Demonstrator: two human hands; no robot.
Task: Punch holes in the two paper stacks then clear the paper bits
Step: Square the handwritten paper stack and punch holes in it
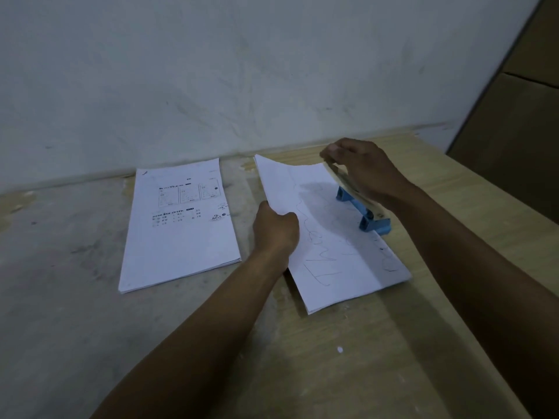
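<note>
Two white paper stacks lie on the wooden table [348, 373]. The left stack [178, 234], printed with forms, lies flat and untouched. The right stack [335, 252] carries handwriting, and its right edge sits in a blue hole punch [367, 214]. My left hand [276, 229] grips the right stack's left edge and lifts it slightly. On the punch's pale lever rests my right hand [361, 172], fingers curled over its far end. A small white paper bit [340, 349] lies on the table near the front.
A scuffed white wall [242, 71] runs along the table's back edge. A brown cupboard or door [520, 131] stands at the right. The table's left part is stained grey.
</note>
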